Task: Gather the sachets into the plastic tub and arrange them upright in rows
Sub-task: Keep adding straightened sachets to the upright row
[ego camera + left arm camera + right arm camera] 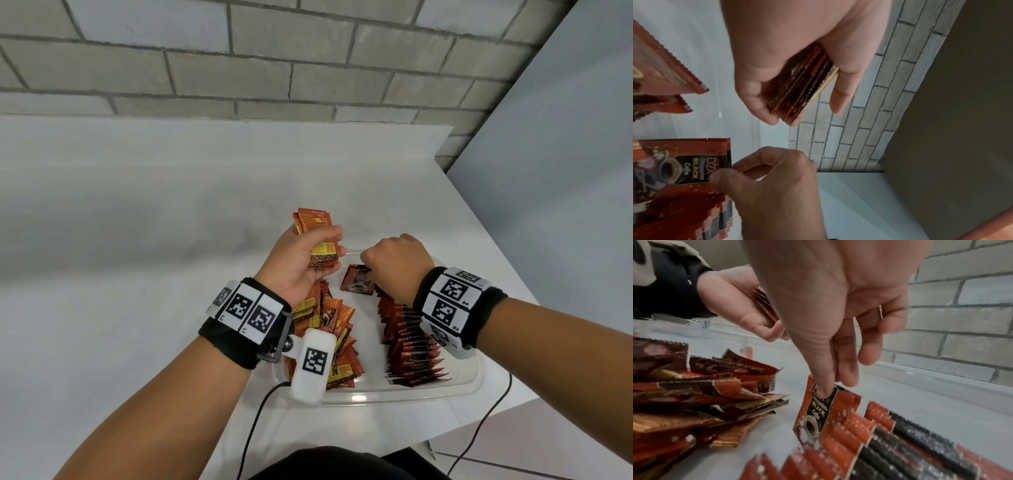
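My left hand (318, 246) grips a stack of red-orange coffee sachets (313, 222) above the far left rim of the clear plastic tub (376, 399). The left wrist view shows that stack (803, 84) edge-on between thumb and fingers. With thumb and forefinger my right hand (371, 269) pinches the top of one dark red sachet (356, 284), labelled black coffee (818, 415). It stands at the far end of an upright row of sachets (411, 342) along the tub's right side. A loose pile of sachets (335, 335) lies in the tub's left half.
The tub sits near the front right corner of a white table (137, 274), whose edge drops off to the right. A grey brick wall (308, 68) stands behind. A black cable (253, 421) hangs from the left wrist camera, and another (479, 428) runs at the right.
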Demonstrator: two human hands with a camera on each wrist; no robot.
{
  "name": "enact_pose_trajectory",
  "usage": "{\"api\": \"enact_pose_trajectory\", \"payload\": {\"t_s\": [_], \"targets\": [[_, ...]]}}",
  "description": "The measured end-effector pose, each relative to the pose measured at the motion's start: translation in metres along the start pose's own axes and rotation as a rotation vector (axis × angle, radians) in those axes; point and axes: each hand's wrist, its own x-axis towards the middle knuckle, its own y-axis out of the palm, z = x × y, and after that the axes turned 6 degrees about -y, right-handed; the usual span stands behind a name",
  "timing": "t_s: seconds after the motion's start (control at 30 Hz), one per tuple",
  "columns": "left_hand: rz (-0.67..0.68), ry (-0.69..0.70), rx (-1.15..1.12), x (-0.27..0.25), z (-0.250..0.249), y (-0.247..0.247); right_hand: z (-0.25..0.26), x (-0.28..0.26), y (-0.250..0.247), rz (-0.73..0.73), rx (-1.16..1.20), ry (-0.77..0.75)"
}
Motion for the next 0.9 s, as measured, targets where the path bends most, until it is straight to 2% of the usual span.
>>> {"api": "enact_pose_trajectory", "payload": {"t_s": [0.17, 0.3, 0.43, 0.5, 0.6, 0.77, 0.83, 0.9], "targets": [[-0.001, -0.010, -0.001, -0.001, 0.000, 0.000, 0.001, -0.001, -0.005, -0.007, -0.030, 0.034], [-0.003, -0.027, -0.031, -0.001, -0.001, 0.001, -0.001, 0.000, -0.006, -0.011, 0.046, 0.067], [-0.019, -0.082, -0.118, -0.002, -0.002, 0.001, -0.012, -0.005, -0.007, -0.075, 0.342, 0.130], [-0.009, -0.093, -0.137, -0.002, -0.002, 0.000, -0.023, -0.009, -0.004, -0.152, 0.506, 0.181], [0.012, -0.101, -0.142, -0.003, -0.001, 0.000, -0.034, -0.018, 0.002, -0.228, 0.595, 0.209], [0.029, -0.121, -0.114, -0.003, 0.000, 0.002, -0.032, -0.025, 0.012, -0.081, 0.578, 0.203], [0.039, -0.125, -0.097, -0.004, 0.001, 0.003, -0.031, -0.027, 0.009, -0.170, 0.668, 0.195], [0.071, -0.120, -0.039, -0.006, 0.002, 0.003, -0.028, -0.031, 0.000, -0.315, 0.867, 0.194]]}}
